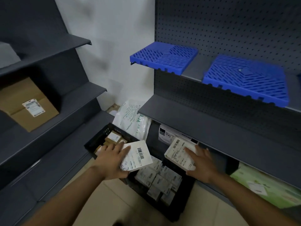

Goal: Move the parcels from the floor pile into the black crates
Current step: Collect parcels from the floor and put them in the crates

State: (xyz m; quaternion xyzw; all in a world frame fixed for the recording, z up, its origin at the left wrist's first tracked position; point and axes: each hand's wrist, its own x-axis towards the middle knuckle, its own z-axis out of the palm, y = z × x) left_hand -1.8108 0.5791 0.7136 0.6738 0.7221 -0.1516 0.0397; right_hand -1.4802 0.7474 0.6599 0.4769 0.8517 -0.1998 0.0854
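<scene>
My left hand (112,160) holds a flat white parcel (138,155) with a barcode label, thumb under it and fingers spread on top, above the gap between two black crates. My right hand (202,163) holds a second white labelled parcel (180,154) the same way, over the near crate. The near black crate (182,207) on the floor holds several small white boxes. The far black crate (97,141) holds several small brown boxes.
A white plastic mailer bag (133,121) leans in the corner behind the crates. Dark shelves stand left and right; a brown carton (27,103) sits on the left shelf. Blue slotted panels (164,56) lie on the right shelf. A green packet (267,188) lies under the right shelf.
</scene>
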